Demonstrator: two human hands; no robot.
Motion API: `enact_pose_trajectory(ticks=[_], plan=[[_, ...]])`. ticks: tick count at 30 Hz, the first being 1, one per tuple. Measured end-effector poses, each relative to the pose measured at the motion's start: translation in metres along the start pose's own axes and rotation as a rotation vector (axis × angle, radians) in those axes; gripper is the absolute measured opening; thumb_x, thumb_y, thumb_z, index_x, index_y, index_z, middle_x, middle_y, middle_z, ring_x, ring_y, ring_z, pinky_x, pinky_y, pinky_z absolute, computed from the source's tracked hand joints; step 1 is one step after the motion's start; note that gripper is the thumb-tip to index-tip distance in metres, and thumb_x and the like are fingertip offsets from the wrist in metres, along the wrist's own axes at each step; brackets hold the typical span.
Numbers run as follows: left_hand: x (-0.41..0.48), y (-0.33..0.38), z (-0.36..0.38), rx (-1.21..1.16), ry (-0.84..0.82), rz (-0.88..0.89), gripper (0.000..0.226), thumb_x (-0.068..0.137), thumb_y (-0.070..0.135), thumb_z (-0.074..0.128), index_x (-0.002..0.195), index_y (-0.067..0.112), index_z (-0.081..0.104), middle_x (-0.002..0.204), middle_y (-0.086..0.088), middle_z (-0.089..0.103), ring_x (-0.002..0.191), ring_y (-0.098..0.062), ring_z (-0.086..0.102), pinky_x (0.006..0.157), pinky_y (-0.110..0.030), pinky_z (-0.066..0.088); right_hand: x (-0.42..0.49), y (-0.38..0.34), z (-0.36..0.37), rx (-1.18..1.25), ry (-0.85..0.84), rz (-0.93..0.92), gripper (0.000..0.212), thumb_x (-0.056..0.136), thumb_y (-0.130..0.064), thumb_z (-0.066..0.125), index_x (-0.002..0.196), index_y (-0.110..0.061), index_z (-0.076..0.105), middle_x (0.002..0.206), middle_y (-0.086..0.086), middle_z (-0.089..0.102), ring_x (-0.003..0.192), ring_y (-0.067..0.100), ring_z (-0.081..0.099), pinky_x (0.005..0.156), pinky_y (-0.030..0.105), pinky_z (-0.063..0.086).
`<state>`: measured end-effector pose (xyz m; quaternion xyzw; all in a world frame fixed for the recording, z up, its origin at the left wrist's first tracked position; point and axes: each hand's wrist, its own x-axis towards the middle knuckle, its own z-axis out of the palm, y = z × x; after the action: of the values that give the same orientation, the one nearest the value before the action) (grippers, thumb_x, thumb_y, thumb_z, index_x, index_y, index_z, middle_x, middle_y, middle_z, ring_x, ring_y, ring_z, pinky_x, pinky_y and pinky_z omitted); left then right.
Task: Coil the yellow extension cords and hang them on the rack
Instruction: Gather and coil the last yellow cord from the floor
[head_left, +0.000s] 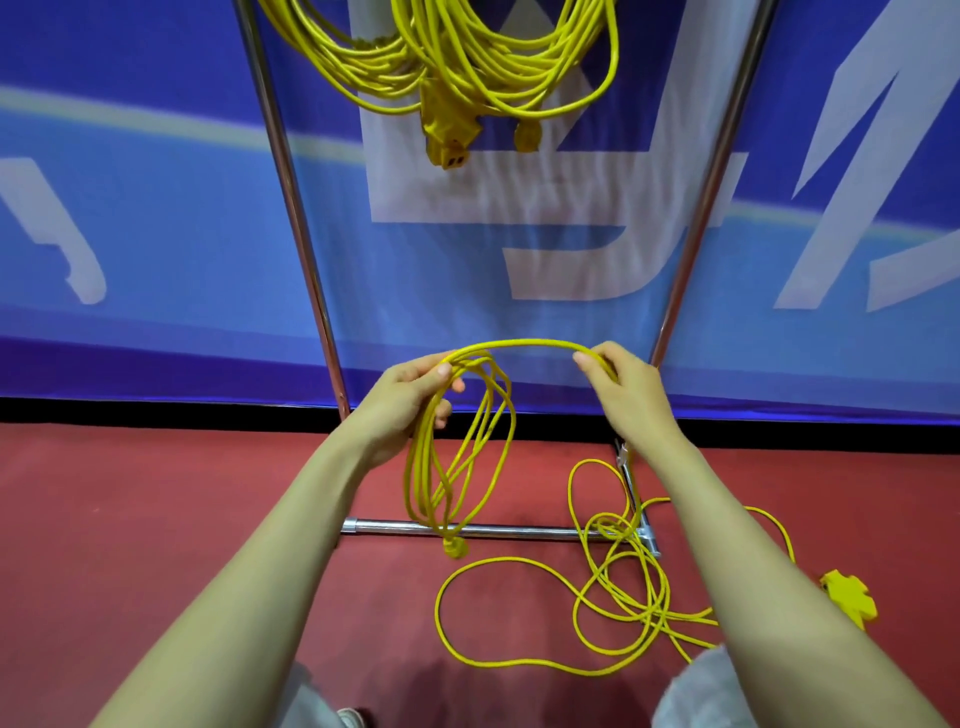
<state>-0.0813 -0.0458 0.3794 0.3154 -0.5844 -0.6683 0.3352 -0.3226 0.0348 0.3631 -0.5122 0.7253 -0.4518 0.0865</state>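
Observation:
My left hand (410, 400) grips the top of several hanging loops of a yellow extension cord (457, 457), whose plug (455, 546) dangles near the rack's floor bar. My right hand (626, 384) pinches the same cord a short arc to the right. The remaining length lies in loose tangles (613, 587) on the red floor, ending in a yellow multi-outlet socket (849, 597) at the right. Two coiled yellow cords (467, 57) hang on the metal rack (291, 197) at the top, with a socket block (447, 140) dangling below them.
A blue banner (156, 234) with white shapes stands behind the rack. The rack's chrome base bar (519, 530) and right foot (634, 488) lie on the red floor (182, 519). My knees and a shoe (353, 717) show at the bottom edge.

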Motion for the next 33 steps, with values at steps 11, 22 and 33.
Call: enact_pose_trajectory(ticks=[11, 22, 33], plan=[[0.004, 0.014, -0.018, -0.524, -0.006, 0.064, 0.023, 0.098, 0.013, 0.034, 0.104, 0.006, 0.055, 0.071, 0.001, 0.059, 0.035, -0.001, 0.029, 0.036, -0.011, 0.021, -0.01, 0.041, 0.027, -0.048, -0.666, 0.169, 0.015, 0.096, -0.022, 0.053, 0.083, -0.015, 0.051, 0.072, -0.001, 0.064, 0.075, 0.02, 0.06, 0.072, 0.031, 0.045], [-0.003, -0.004, 0.005, 0.163, -0.055, -0.064, 0.029, 0.104, 0.012, 0.032, 0.101, 0.006, 0.06, 0.072, -0.002, 0.061, 0.039, -0.007, 0.033, 0.039, -0.016, 0.029, -0.009, -0.003, 0.01, 0.091, -0.275, -0.191, 0.024, 0.094, -0.023, 0.057, 0.117, -0.027, 0.062, 0.086, -0.011, 0.058, 0.074, 0.0, 0.051, 0.078, 0.017, 0.042], [-0.009, 0.005, -0.004, 0.161, -0.265, -0.179, 0.033, 0.1, 0.022, 0.036, 0.098, 0.002, 0.063, 0.083, -0.009, 0.068, 0.044, -0.013, 0.036, 0.046, -0.025, 0.037, -0.001, 0.001, 0.009, -0.318, -0.356, -0.293, 0.026, 0.098, -0.027, 0.049, 0.12, -0.027, 0.063, 0.09, -0.004, 0.047, 0.101, 0.022, 0.047, 0.094, 0.037, 0.036]])
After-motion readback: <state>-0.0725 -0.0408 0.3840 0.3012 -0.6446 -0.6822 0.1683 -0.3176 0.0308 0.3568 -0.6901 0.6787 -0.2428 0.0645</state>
